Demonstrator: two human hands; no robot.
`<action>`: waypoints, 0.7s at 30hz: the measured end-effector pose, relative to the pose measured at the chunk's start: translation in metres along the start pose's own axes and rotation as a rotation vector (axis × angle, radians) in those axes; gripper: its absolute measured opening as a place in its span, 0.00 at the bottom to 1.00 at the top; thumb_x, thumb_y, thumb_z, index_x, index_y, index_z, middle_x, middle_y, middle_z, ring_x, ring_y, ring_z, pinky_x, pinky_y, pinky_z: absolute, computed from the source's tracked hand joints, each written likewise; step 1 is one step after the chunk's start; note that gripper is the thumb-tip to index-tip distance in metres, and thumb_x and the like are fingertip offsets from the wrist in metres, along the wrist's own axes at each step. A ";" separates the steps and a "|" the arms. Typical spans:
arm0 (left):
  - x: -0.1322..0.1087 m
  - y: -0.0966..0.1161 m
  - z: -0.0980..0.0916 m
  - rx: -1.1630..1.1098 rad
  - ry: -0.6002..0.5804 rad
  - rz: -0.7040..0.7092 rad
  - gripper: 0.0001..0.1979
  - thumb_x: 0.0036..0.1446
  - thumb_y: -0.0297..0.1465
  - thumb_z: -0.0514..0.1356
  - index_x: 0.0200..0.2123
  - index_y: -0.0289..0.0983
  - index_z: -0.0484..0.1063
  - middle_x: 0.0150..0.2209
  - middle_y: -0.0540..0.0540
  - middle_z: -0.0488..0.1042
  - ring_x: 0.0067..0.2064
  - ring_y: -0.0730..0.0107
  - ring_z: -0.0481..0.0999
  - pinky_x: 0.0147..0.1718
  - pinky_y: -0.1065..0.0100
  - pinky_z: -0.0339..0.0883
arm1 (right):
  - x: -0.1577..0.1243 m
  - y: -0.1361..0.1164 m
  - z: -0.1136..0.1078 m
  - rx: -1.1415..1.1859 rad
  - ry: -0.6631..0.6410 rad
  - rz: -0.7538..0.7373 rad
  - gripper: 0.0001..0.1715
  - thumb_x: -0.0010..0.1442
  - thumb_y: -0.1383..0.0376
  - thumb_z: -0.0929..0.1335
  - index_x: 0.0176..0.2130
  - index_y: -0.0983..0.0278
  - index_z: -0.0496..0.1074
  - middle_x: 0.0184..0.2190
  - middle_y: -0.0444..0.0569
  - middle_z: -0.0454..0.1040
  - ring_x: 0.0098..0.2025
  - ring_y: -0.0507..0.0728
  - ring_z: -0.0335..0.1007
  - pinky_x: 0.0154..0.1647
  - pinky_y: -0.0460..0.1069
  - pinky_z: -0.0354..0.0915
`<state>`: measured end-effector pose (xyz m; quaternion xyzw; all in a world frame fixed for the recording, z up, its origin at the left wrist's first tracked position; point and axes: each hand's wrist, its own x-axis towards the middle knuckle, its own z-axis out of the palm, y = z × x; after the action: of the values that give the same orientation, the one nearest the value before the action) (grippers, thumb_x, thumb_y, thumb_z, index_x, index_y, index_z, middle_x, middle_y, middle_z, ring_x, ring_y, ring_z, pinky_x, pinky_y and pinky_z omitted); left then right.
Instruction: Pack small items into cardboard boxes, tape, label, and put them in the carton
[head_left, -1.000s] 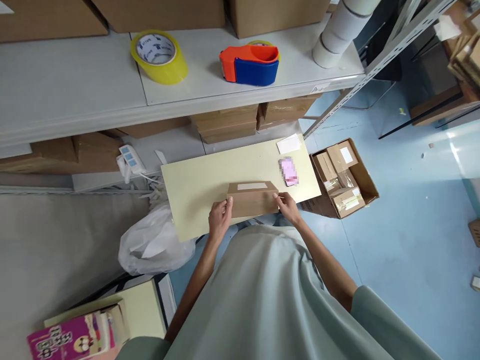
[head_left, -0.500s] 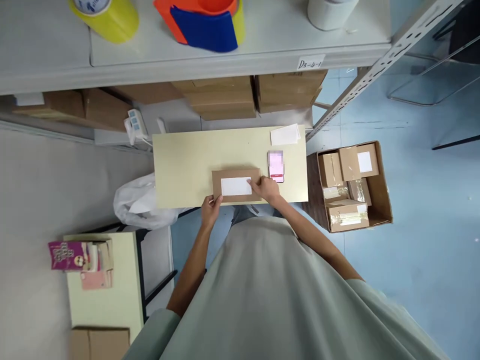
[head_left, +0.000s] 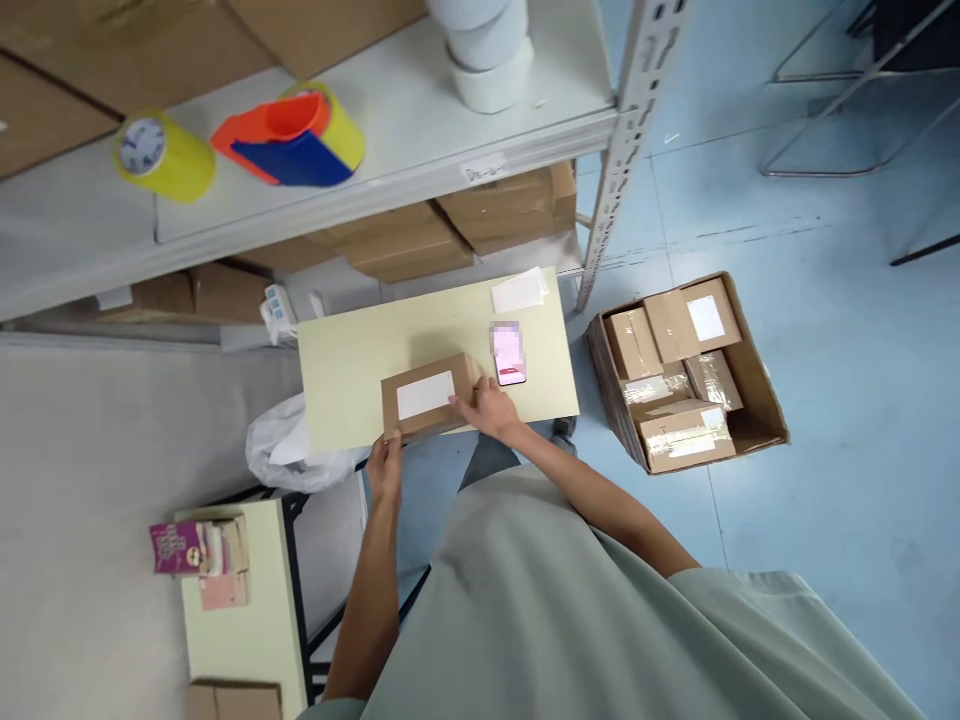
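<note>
A brown cardboard box with a white label on its top is held between my hands over the front part of the pale table. My left hand grips its near left corner, fingers closed on the edge. At the right end, my right hand is closed on the box, its thumb reaching onto the label. Just beyond that hand lies a phone with a lit pink screen. White paper slips rest at the table's far right corner.
To the right on the floor stands a large open carton with several taped boxes. A shelf crosses above the table, carrying tape rolls and an orange-blue tape dispenser. Left are a white plastic bag and a side table with books.
The view has swung, so the scene appears turned. The box now looks tilted and lifted, its near edge past the table's front. Both hands have stayed on it.
</note>
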<state>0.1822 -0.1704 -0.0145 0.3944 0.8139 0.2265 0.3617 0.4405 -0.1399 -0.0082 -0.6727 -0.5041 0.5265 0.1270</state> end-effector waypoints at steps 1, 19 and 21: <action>-0.005 0.009 -0.003 -0.005 0.064 -0.006 0.24 0.61 0.50 0.67 0.50 0.38 0.76 0.44 0.42 0.83 0.54 0.55 0.83 0.57 0.54 0.77 | -0.012 0.002 -0.009 0.036 0.013 -0.022 0.43 0.71 0.34 0.66 0.62 0.67 0.68 0.61 0.66 0.74 0.53 0.72 0.81 0.53 0.62 0.75; -0.138 0.186 0.204 0.111 -0.697 0.686 0.23 0.63 0.44 0.69 0.56 0.37 0.80 0.55 0.37 0.76 0.55 0.56 0.83 0.59 0.55 0.78 | -0.178 0.225 -0.141 0.785 0.934 0.257 0.50 0.59 0.32 0.71 0.61 0.68 0.77 0.59 0.66 0.79 0.56 0.70 0.80 0.57 0.63 0.77; -0.162 0.172 0.235 0.120 -0.834 0.609 0.20 0.61 0.42 0.70 0.53 0.38 0.81 0.54 0.38 0.77 0.55 0.56 0.82 0.57 0.56 0.78 | -0.195 0.257 -0.160 0.729 0.960 0.263 0.49 0.60 0.34 0.71 0.61 0.68 0.77 0.58 0.65 0.80 0.56 0.69 0.80 0.57 0.62 0.76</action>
<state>0.5138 -0.1809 0.0148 0.6899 0.4603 0.0981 0.5500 0.7266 -0.3588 -0.0086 -0.8046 -0.0911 0.3144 0.4954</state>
